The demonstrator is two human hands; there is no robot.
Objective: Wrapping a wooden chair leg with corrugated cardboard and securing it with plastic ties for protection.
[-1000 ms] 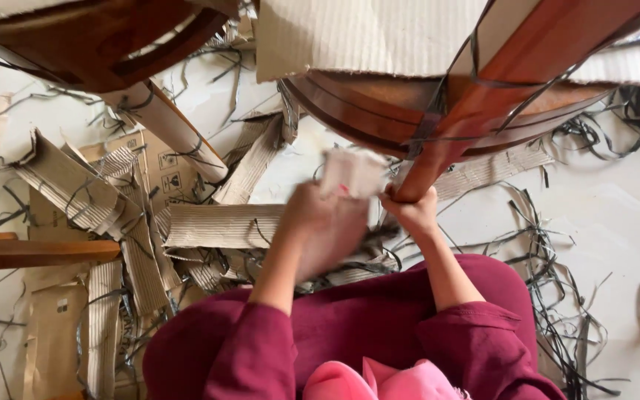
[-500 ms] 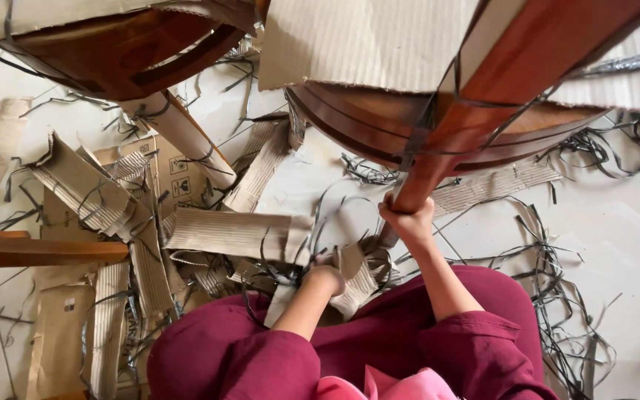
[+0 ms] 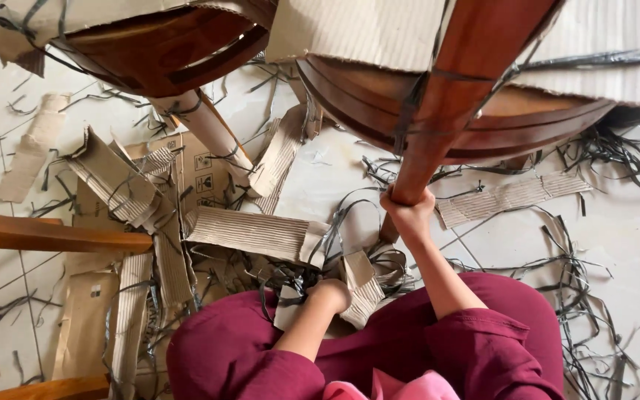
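The right hand (image 3: 409, 215) is raised ahead of the body, with the fingers closed in a full grip around what it holds. The right forearm runs straight from the hand back toward the torso, bare from wrist to above the elbow. A maroon sleeve covers the upper arm.

The left hand (image 3: 331, 295) is held low, close to the lap, curled into a loose fist with the knuckles facing up. Whether the fingers clamp anything cannot be told. The left forearm is bare and angles down and back to a maroon sleeve at the elbow.

The two hands are apart, the right one higher and farther forward.
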